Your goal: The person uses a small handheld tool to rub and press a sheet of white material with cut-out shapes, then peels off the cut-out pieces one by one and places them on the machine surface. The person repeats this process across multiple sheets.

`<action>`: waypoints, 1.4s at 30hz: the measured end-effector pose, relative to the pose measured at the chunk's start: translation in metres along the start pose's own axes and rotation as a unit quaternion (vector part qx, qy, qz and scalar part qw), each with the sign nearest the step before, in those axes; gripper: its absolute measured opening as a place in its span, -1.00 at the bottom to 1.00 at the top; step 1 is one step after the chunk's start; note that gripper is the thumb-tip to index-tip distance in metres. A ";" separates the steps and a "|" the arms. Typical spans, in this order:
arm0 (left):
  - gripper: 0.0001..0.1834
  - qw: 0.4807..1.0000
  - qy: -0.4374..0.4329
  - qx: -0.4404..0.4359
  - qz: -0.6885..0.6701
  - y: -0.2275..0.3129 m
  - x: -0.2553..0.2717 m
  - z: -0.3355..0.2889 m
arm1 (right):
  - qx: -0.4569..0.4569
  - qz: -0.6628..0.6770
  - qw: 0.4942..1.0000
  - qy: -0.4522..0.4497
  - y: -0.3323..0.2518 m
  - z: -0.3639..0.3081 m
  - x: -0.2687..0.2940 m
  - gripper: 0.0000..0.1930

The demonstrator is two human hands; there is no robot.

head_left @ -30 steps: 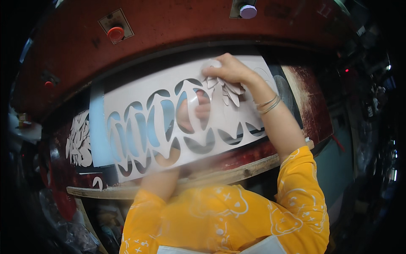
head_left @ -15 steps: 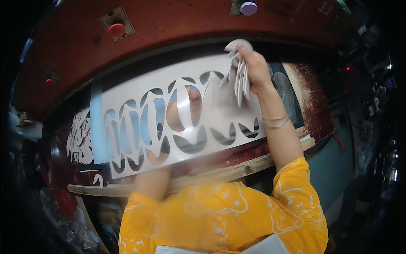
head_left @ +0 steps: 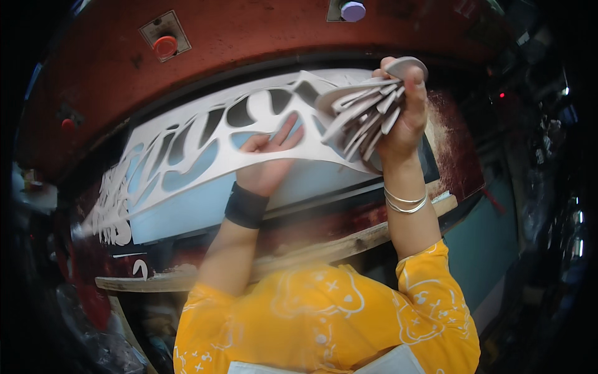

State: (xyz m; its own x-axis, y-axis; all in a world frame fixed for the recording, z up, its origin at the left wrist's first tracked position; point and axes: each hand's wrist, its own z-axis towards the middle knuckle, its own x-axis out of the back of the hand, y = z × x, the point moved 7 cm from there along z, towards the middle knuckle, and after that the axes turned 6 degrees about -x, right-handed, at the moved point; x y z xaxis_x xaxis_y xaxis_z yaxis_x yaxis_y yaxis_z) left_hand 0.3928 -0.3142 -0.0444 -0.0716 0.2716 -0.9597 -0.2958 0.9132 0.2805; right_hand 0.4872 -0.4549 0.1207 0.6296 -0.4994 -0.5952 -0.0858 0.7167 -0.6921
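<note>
My right hand (head_left: 408, 118) is closed round a fanned bunch of thin white cut-out pieces (head_left: 367, 115), held above the right end of a white sheet (head_left: 199, 103). Rows of rounded holes run through this sheet, and it looks tilted and blurred by motion. At the near edge of the sheet is my left hand (head_left: 274, 165), with a black band on its wrist. Its fingers are stretched out and apart at one of the holes, touching the sheet. Under the sheet's near side a light blue board (head_left: 193, 215) shows.
A red machine panel (head_left: 249, 34) spans the far side, with a red button (head_left: 166, 47) and a purple button (head_left: 353, 11). Loose white pieces (head_left: 112, 212) are heaped at the left. A wooden rail (head_left: 305, 258) runs along the near edge, and a curved white scrap (head_left: 141, 268) lies by its left end.
The sheet has shifted away from me, baring more of the blue board. My left hand has come out from beneath it and moved farther in. My right hand has moved right with the bunch.
</note>
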 end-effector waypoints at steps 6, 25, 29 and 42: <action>-0.77 0.999 0.012 0.007 -0.051 -0.020 0.007 0.009 | 0.003 -0.359 0.911 -0.202 0.050 -0.033 -0.047 -0.78; -0.78 0.983 0.084 0.115 0.116 -0.018 0.021 -0.004 | 0.276 -0.294 0.845 -0.350 0.007 -0.122 -0.129 -0.82; -0.78 0.976 0.102 0.115 0.154 -0.023 0.021 -0.005 | 0.260 -0.307 0.828 -0.390 0.026 -0.129 -0.141 -0.76; -0.73 0.889 0.020 0.096 0.447 -0.028 -0.008 0.014 | 0.339 -0.326 0.827 -0.308 0.021 -0.145 -0.165 -0.83</action>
State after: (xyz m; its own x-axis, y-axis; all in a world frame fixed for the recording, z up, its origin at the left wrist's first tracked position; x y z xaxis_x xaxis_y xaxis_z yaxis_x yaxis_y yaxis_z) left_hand 0.4150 -0.3380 -0.0446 -0.2318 0.9076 -0.3501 0.0651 0.3735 0.9253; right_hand 0.2698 -0.4280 0.1447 0.6629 -0.6942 0.2804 0.7485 0.6056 -0.2703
